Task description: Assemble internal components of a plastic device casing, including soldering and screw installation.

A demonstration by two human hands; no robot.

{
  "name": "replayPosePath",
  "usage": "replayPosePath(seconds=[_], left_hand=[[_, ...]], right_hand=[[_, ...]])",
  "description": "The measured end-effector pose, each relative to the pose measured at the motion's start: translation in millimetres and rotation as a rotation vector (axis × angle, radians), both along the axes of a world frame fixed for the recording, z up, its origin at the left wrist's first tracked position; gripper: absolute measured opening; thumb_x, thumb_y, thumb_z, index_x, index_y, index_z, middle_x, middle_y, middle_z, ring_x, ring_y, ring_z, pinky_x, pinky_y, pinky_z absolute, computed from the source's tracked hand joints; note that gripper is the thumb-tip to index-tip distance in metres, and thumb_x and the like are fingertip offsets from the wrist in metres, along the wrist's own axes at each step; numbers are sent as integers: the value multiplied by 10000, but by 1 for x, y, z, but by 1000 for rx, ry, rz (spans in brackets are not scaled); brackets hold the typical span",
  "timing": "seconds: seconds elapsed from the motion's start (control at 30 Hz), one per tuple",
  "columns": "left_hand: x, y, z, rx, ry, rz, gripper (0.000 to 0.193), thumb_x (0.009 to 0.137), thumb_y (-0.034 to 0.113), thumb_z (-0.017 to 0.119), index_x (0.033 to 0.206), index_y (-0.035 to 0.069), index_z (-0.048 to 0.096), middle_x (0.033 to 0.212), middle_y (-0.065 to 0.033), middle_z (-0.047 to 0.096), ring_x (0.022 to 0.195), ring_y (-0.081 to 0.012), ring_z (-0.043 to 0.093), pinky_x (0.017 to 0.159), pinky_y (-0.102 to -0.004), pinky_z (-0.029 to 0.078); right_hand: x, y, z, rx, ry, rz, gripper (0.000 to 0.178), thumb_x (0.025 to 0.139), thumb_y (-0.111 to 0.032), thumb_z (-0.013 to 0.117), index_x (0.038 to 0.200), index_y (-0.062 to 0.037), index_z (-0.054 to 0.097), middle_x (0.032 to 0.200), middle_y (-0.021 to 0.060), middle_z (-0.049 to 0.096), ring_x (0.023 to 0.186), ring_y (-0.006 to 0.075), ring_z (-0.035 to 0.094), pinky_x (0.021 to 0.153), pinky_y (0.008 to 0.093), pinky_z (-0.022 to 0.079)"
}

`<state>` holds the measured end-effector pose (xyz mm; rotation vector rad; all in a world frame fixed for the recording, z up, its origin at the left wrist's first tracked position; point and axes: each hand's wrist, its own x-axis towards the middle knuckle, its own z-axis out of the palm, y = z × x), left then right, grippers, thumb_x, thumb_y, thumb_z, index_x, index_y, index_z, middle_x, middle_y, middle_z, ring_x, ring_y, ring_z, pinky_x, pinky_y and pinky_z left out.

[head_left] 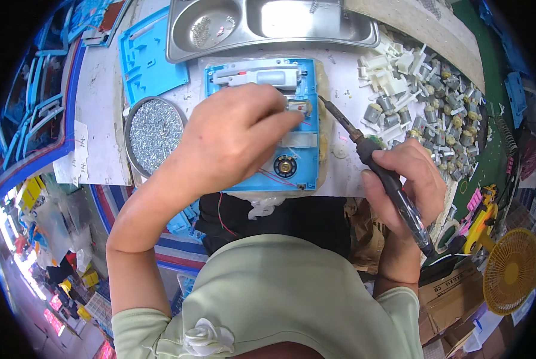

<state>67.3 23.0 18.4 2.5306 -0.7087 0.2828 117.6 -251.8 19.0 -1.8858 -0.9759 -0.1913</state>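
Observation:
A blue plastic housing [308, 164] lies on the work surface in front of me, with white mechanical parts along its far side, a small round speaker [285, 166] near its lower right, and thin red wires. My left hand [235, 134] reaches over it, fingers bent and pinched together by a small metal-framed part [299, 107]. Whatever those fingertips hold is hidden. In my right hand [411, 185] is a black-handled soldering iron [372, 152], its tip pointing up and left, just beside the housing's right edge.
A round tin of small screws [129, 140] stands left, below another blue panel [151, 57]. The steel divided tray [274, 43] spans the back. Small motors [435, 113] and white plastic pieces [393, 72] are heaped right. A yellow fan [511, 272] is at the lower right.

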Motion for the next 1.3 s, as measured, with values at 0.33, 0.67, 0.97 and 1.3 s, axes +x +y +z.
replayPosePath(seconds=[0.33, 0.67, 0.97, 1.3], left_hand=[[0, -4, -9, 26, -15, -16, 331, 695, 48, 785, 1017, 85, 716, 897, -76, 642, 793, -281, 658, 657, -385, 531], [-49, 48, -16, -96, -17, 465, 142, 810, 26, 779, 935, 47, 714, 840, -95, 684, 708, -258, 682, 608, -345, 534], [-22, 51, 15, 50, 18, 406, 101, 864, 42, 715, 918, 36, 631, 846, -99, 627, 750, -312, 647, 667, -395, 527], [-6, -1, -6, -860, 411, 470, 64, 927, 24, 712, 973, -11, 685, 735, -55, 681, 640, -66, 666, 539, -217, 543]], right_hand=[[-7, -8, 6, -28, 46, -28, 342, 728, 20, 830, 1031, -6, 675, 720, 108, 635, 610, 234, 580, 576, 323, 448], [-5, 1, 7, -14, 72, -25, 336, 739, 13, 828, 1035, -7, 670, 733, 117, 643, 622, 233, 578, 596, 319, 443], [-7, 8, 9, 5, 42, 6, 340, 753, -2, 833, 1047, -2, 662, 738, 120, 655, 611, 225, 580, 583, 322, 442], [-14, 39, -4, 201, 354, -122, 450, 827, 8, 797, 1248, 26, 642, 959, 115, 699, 816, 167, 664, 735, 281, 533]])
